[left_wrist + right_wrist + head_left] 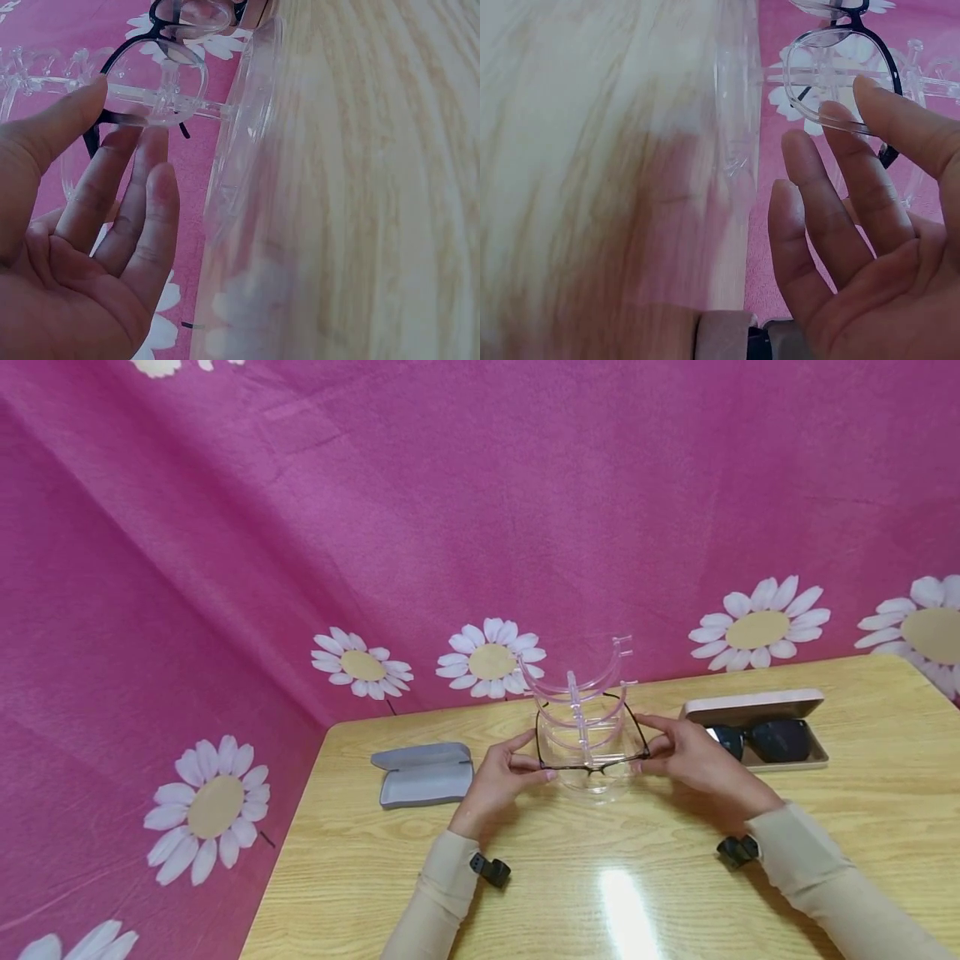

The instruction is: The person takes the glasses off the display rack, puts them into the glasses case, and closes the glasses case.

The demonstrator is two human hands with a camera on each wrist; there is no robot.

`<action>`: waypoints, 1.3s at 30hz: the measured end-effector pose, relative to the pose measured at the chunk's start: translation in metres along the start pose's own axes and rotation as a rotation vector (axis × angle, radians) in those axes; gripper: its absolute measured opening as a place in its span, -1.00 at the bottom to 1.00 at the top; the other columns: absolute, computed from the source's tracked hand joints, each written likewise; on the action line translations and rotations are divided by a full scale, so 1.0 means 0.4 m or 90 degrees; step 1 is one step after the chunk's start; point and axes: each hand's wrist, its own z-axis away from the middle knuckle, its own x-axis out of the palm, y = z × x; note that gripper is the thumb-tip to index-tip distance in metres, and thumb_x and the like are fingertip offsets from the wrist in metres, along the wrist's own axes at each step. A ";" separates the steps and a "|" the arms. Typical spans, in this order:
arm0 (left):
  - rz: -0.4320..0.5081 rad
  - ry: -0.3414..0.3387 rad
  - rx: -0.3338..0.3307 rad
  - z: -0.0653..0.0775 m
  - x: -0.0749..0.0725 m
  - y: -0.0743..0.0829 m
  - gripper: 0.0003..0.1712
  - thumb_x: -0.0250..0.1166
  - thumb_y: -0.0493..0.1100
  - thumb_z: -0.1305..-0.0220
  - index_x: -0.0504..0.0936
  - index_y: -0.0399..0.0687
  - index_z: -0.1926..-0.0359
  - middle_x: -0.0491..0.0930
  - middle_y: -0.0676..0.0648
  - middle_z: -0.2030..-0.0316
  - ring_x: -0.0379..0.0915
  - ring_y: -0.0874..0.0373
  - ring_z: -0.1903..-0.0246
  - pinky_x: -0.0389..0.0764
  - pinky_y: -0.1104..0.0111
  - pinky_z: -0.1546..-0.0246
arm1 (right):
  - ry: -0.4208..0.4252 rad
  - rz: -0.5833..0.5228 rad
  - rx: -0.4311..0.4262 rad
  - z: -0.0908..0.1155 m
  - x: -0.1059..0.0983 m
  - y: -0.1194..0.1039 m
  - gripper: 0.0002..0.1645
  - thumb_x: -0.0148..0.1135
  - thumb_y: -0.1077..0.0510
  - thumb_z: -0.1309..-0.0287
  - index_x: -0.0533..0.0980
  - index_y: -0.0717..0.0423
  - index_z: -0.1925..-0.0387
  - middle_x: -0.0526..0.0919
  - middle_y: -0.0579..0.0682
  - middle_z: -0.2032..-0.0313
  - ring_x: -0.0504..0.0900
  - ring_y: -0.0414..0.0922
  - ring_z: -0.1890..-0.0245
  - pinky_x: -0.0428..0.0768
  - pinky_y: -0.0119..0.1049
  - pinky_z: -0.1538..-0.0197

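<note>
A pair of eyeglasses [595, 769] with a black upper frame and clear lower rims is held level at the front of a clear acrylic glasses stand [576, 710]. Its temples are unfolded and reach back on either side of the stand. My left hand [504, 779] pinches the left front corner, thumb in front and fingers behind. At the opposite corner, my right hand [693, 762] pinches the frame between thumb and fingers. In the left wrist view one lens [169, 82] overlaps the stand's post. The right wrist view shows the other lens [832, 75] beside my fingertips.
An open grey glasses case [426, 781] lies left of the stand. Dark sunglasses [780, 741] sit in an open case [753, 703] at the right, close behind my right hand. The wooden table [555, 893] meets a pink flowered cloth [480, 527] at the back.
</note>
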 end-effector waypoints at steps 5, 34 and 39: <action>0.003 -0.016 -0.005 0.012 -0.005 0.007 -0.07 0.50 -0.20 -0.29 0.25 -0.18 -0.58 0.83 -0.22 0.15 0.79 0.14 0.20 0.73 0.38 0.03 | -0.009 -0.016 -0.004 0.014 -0.007 -0.005 0.02 0.45 0.14 -0.26 0.13 0.39 -0.57 0.85 0.07 0.17 0.60 -0.28 0.29 0.40 -0.40 0.24; 0.015 -0.029 0.000 0.128 -0.008 0.059 -0.12 0.51 -0.13 -0.28 0.34 -0.15 -0.54 0.84 -0.19 0.17 0.79 -0.14 0.12 0.73 0.38 0.08 | 0.025 -0.012 -0.046 0.113 -0.011 -0.062 -0.21 0.48 0.22 -0.22 0.39 0.53 -0.36 0.86 0.12 0.21 0.71 -0.47 0.25 0.64 -0.48 0.18; 0.020 -0.025 -0.004 0.154 -0.013 0.072 -0.16 0.52 -0.10 -0.28 0.39 -0.04 -0.52 0.84 -0.18 0.17 0.80 0.10 0.14 0.69 0.43 0.04 | 0.039 0.008 -0.058 0.132 -0.008 -0.079 -0.24 0.50 0.21 -0.20 0.43 0.52 -0.33 0.87 0.06 0.24 0.70 -0.50 0.27 0.62 -0.51 0.19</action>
